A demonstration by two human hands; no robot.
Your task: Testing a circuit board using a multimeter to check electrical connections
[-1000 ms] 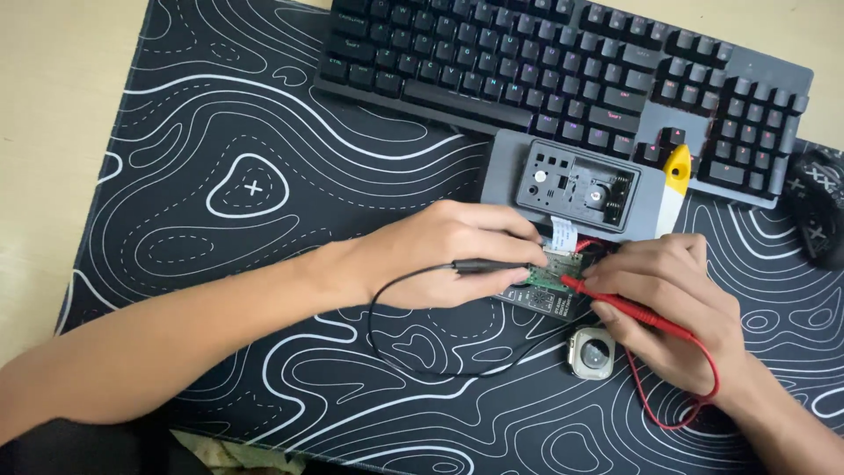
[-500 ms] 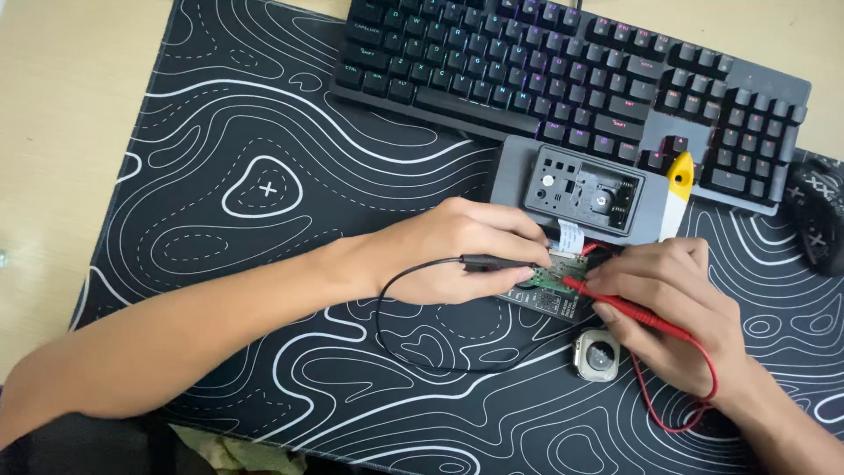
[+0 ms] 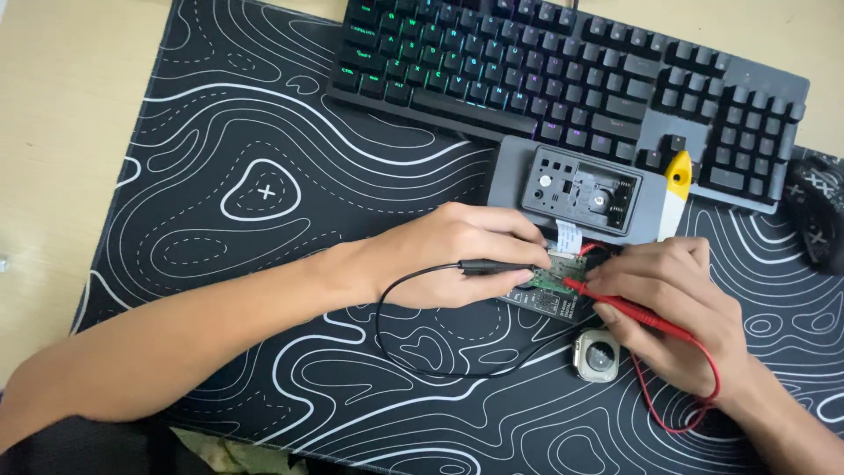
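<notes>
From the head camera, the left hand [image 3: 457,255] is closed around a black probe [image 3: 492,266], its tip lying toward a small green circuit board [image 3: 554,274] that rests on a dark block in the middle of the black-and-white patterned desk mat [image 3: 264,193]. The right hand [image 3: 668,303] grips a red probe [image 3: 615,303] like a pen, tip down on the same board, so both points sit very close together. The likely trouble is a slip: the two tips are near enough that a small twitch could bridge neighbouring contacts or skid off the board, and the loose black lead [image 3: 422,361] looping under the left wrist could snag and tug the probe. The red lead [image 3: 686,405] curls by the right wrist in the same way. A small round watch case [image 3: 598,356] lies just beside the right fingers, easy to knock. Behind the board, a grey meter [image 3: 580,189] and a keyboard [image 3: 563,79] close off the far side; open mat lies to the left and toward the near edge.
</notes>
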